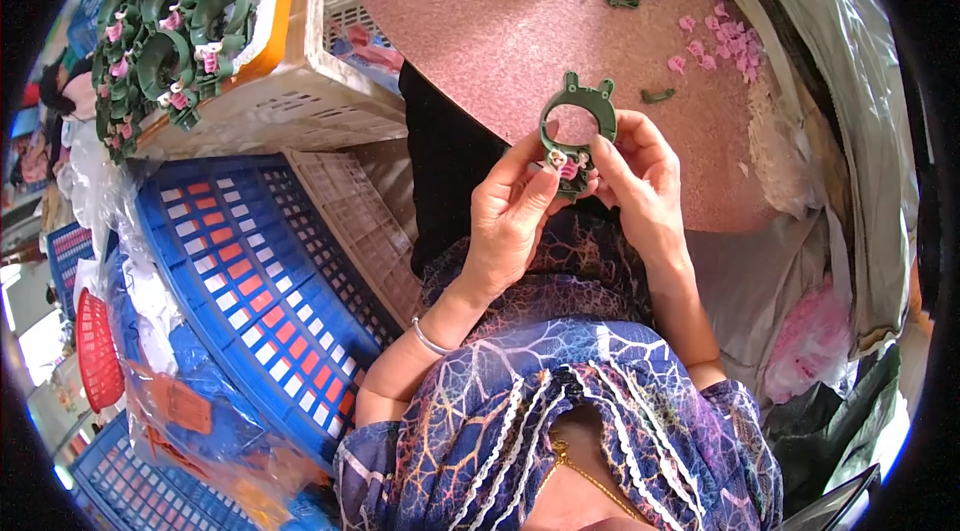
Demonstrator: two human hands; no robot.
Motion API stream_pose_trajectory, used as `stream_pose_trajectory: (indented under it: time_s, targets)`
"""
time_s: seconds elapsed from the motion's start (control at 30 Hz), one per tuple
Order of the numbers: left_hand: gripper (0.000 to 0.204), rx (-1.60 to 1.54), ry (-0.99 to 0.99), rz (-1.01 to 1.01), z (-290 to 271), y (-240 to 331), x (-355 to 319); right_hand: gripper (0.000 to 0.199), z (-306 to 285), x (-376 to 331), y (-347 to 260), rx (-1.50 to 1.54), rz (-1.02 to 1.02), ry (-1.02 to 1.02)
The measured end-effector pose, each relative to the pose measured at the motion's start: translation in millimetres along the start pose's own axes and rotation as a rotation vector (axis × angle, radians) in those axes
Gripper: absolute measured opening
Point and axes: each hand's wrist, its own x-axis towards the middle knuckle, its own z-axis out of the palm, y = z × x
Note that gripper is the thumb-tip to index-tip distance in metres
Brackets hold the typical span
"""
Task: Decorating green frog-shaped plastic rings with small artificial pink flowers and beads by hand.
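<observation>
Between both hands, above my lap at the table's near edge, is a dark green plastic ring part (607, 103) with two small prongs on top and a pink-and-white piece (569, 169) at its lower end. My left hand (512, 206) pinches the lower left of it, thumb beside the pink piece. Closed on the ring's right side is my right hand (645, 176), its thumb against the inner rim. Some fingertips are hidden behind the part. On the table lie small dark green pieces (622, 2) and a scatter of small pink pieces (735, 49).
A white crate (290, 96) at the upper left carries many assembled green rings (165, 61). Below it leans a blue plastic basket (240, 271). The round pinkish table (480, 21) reaches away ahead. Grey cloth (850, 131) hangs along the right, with a pink plastic bag (812, 341) below.
</observation>
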Motion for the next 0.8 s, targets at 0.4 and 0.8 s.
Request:
stream_pose_trajectory:
  time_s: [0.4, 0.8]
  targets:
    - [0.051, 0.455, 0.002, 0.227, -10.5, -3.1, -3.4, 0.039, -5.6, -0.3, -6.5, -0.04, -0.025, -0.154]
    - [0.045, 1.697, -0.131, 1.006, -4.0, 2.3, 8.0, 0.022, -18.0, 10.0, 2.0, 0.434, 0.292, -0.25]
